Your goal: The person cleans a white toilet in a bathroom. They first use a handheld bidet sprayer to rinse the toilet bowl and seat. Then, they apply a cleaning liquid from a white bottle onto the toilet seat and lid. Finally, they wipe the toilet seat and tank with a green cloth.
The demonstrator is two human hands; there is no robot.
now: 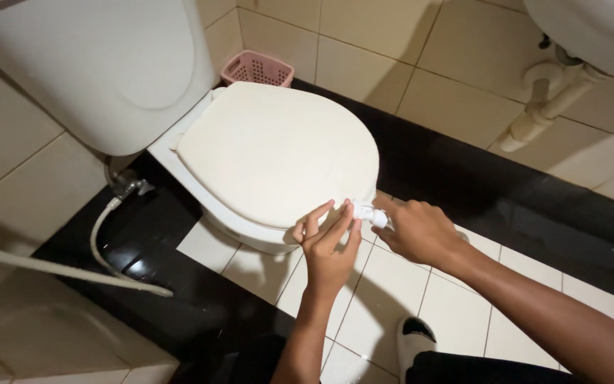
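Observation:
A white toilet with its lid (278,149) down fills the middle of the head view. My left hand (330,245) is at the front edge of the lid, its fingertips pinching the tip of a small white bottle (371,215). My right hand (421,231) is closed around the bottle's body, just right of the lid's front rim. Most of the bottle is hidden inside my right fist.
The white cistern (101,64) stands at the upper left, with a hose (101,249) looping over the black floor tiles. A pink basket (257,68) sits behind the toilet. White sink pipes (545,99) hang at the upper right. My shoe (415,338) rests on white tiles.

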